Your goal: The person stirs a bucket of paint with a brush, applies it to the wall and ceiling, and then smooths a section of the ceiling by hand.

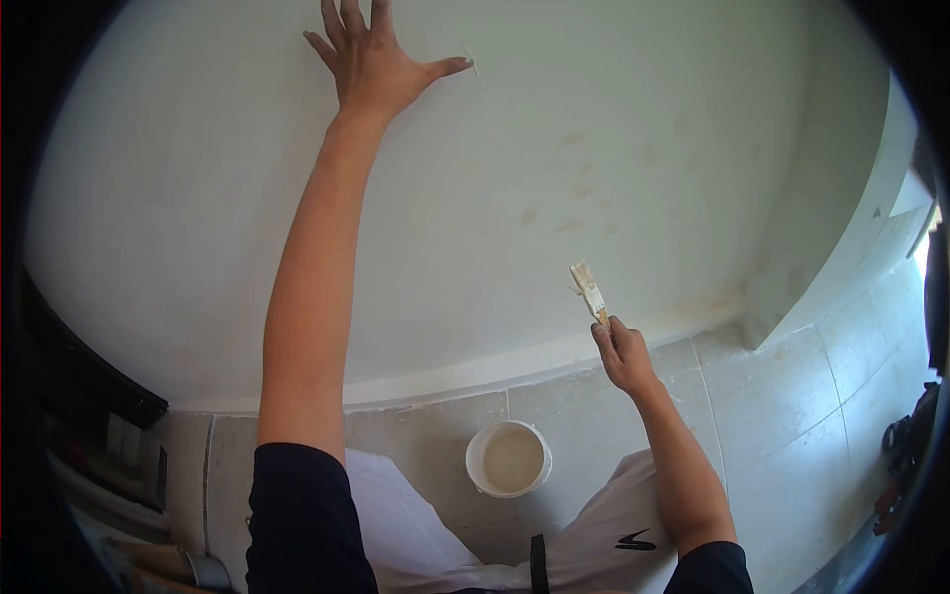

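My left hand point(374, 71) is raised against the pale wall point(475, 198), fingers spread wide. Its thumb tip meets a thin white sliver point(469, 53) on the wall surface. In my right hand point(625, 354) is a paintbrush point(591, 287), gripped by its wooden handle with the bristles pointing up toward the wall. The bristles look pale and clumped, with a few strays sticking out to the left. Below, between my knees, a white bucket point(477, 473) stands on the floor with cloudy beige liquid inside.
Brownish smudges point(574, 188) mark the wall right of centre. A wall return point(821, 218) juts out at the right. Large grey tiles point(782, 396) cover the floor. Dark objects point(89, 366) stand at the far left, with other items point(905, 436) at the right edge.
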A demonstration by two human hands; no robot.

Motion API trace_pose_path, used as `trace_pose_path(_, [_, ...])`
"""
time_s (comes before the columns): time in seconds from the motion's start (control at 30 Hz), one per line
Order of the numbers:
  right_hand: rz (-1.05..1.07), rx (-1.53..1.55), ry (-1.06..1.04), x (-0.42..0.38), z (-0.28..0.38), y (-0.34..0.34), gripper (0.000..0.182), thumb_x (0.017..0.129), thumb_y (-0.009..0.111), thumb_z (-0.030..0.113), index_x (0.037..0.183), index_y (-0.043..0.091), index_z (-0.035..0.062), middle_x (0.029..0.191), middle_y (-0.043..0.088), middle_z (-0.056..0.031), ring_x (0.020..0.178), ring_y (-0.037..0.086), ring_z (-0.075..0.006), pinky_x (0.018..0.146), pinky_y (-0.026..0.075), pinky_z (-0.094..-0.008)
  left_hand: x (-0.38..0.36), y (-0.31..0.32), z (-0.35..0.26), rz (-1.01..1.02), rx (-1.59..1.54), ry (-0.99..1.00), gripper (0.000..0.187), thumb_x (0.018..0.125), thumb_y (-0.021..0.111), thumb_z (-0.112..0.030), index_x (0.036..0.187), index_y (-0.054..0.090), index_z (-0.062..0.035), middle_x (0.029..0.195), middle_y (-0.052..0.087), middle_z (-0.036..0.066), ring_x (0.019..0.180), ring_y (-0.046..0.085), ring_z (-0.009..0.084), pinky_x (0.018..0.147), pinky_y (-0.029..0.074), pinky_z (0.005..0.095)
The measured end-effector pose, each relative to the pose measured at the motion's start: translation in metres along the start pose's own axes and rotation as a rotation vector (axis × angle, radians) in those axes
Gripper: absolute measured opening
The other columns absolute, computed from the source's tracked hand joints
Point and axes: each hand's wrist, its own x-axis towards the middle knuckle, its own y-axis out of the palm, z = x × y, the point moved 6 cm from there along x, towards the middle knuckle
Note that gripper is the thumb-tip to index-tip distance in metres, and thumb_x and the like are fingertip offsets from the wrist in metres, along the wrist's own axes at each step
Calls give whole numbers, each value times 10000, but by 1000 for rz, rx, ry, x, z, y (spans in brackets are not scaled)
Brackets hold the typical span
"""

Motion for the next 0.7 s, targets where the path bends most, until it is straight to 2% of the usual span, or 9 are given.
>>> trace_pose_path(0.07, [9,-4,17,-5,3,-4,387,1059,552,296,813,506,2,542,481,-156,467,451,-332,495,360,-430,11,-2,3,147,48,-76,1548,632,923,-569,1596,-244,-245,1678,-253,153,1553,-174,386,1204,-79,692])
trace_pose_path(0.17, [16,-19,36,-5,1,-8,390,1059,551,297,811,507,-1,545,482,-159,473,453,-338,499,364,-431,12,13,20,-178,-62,89,1454,604,916,-626,1635,40,-93,1671,126,236,1552,48,442,1205,43,679])
trace_pose_path(0.27, [-3,-9,42,-5,3,-10,395,1060,549,297,807,510,-4,547,484,-161,477,458,-338,503,368,-429,10,17,28,-81,-63,83,1611,554,900,-692,1618,-172,-130,1695,-85,223,1551,-156,431,1177,-90,698])
trace_pose_path(0.37, [-9,37,64,-4,-8,-12,400,1062,544,298,803,514,-5,549,485,-162,481,462,-337,507,372,-428,8,15,24,-111,-41,87,1607,543,883,-728,1625,-144,-134,1694,-84,227,1549,-157,435,1179,-103,685])
trace_pose_path(0.47, [-6,64,59,-2,-14,-10,402,1063,541,300,803,515,-5,550,487,-163,482,462,-337,508,374,-428,4,9,10,-119,-13,95,1546,609,859,-721,1625,-146,-131,1691,-87,234,1551,-158,426,1175,-117,684])
trace_pose_path(0.57, [11,81,41,2,-13,-4,404,1064,540,305,806,515,-5,550,489,-165,482,463,-339,508,374,-431,6,-9,-8,154,83,-149,1619,591,933,-594,1571,-302,-225,1660,-292,168,1535,-238,383,1202,-107,676])
trace_pose_path(0.7, [61,116,37,8,-18,7,409,1065,539,317,811,514,-2,553,495,-171,484,473,-345,509,376,-437,4,-1,-18,172,86,-138,1661,560,939,-613,1558,-329,-215,1651,-312,175,1524,-270,382,1194,-125,676])
